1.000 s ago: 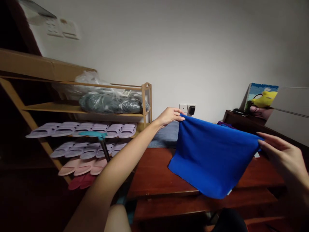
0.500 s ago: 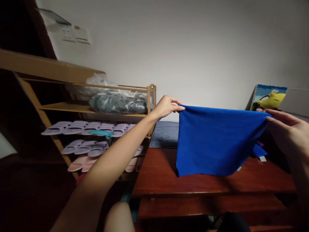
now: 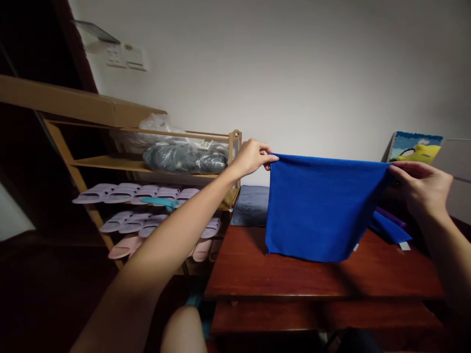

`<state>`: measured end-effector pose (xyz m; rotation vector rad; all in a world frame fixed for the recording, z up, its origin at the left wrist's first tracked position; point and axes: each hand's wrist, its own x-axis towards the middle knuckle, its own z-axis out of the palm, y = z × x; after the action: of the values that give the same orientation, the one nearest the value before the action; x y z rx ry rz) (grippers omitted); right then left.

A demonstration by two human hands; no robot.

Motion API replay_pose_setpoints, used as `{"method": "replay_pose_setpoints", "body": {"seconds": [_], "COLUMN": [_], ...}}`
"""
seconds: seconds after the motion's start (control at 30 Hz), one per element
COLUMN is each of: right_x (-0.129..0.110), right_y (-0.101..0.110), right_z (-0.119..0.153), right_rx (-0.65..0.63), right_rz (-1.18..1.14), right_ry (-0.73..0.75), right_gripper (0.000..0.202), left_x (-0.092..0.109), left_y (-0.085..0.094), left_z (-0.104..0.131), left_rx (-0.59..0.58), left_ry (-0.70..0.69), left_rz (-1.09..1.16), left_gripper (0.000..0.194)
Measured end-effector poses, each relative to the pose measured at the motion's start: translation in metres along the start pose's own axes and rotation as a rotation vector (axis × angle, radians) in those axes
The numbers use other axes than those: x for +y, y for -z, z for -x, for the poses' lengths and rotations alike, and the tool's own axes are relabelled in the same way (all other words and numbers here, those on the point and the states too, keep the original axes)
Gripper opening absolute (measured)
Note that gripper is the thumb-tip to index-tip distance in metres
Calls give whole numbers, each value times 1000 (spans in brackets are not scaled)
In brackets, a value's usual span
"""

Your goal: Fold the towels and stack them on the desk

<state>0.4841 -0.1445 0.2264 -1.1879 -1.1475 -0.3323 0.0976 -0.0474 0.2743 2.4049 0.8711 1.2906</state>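
Observation:
A blue cloth [image 3: 324,211] hangs stretched between my two hands, over a reddish-brown wooden table [image 3: 250,274]. My left hand [image 3: 255,156] pinches its upper left corner, and my right hand [image 3: 419,184] pinches its upper right corner. The top edge runs nearly straight between them, while the lower right part sags inward. A small white tag peeks out at the lower right edge. Behind the cloth on the left lies a folded grey cloth [image 3: 250,206]. To the right, another blue cloth [image 3: 390,229] with a white tag lies on the table beside something purple.
Left of the table stands a wooden rack [image 3: 61,142] with rows of lilac slippers [image 3: 123,192] and pink slippers [image 3: 125,245]. Plastic-wrapped grey items [image 3: 176,157] sit on its upper shelf, under a long cardboard box [image 3: 73,100]. A colourful picture [image 3: 415,147] leans against the wall.
My right hand has come inward to the left, and the blue cloth has risen slightly. More of the other blue cloth and the purple item shows. The view has shifted a little.

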Motion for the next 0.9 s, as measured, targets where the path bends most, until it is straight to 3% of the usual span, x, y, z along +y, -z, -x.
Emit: {"method": "replay_pose_setpoints", "body": {"seconds": [0.1,0.3,0.57,0.67,0.9], "right_x": [-1,-6,-11,-12,-31], "right_y": [-1,-2,-8,-11,-10], "right_z": [-3,-7,-1,6,22], "right_rx": [-9,-82,-87,-113,-136], "right_rz": [9,260,879,717,176], "right_ry": [-17,72,517,543,233], "right_gripper": [35,23,25,29,39], "left_x": [1,6,-7,-14,-4], "left_y": [2,11,22,26,41], "left_z": [1,2,8,14,42], "left_rx": [8,-6,-5,46,20], "left_ry": [3,19,-9,-45,23], "left_rz": [9,-28,-3,-81,-2], "left_gripper": [14,15,13,16,20]}}
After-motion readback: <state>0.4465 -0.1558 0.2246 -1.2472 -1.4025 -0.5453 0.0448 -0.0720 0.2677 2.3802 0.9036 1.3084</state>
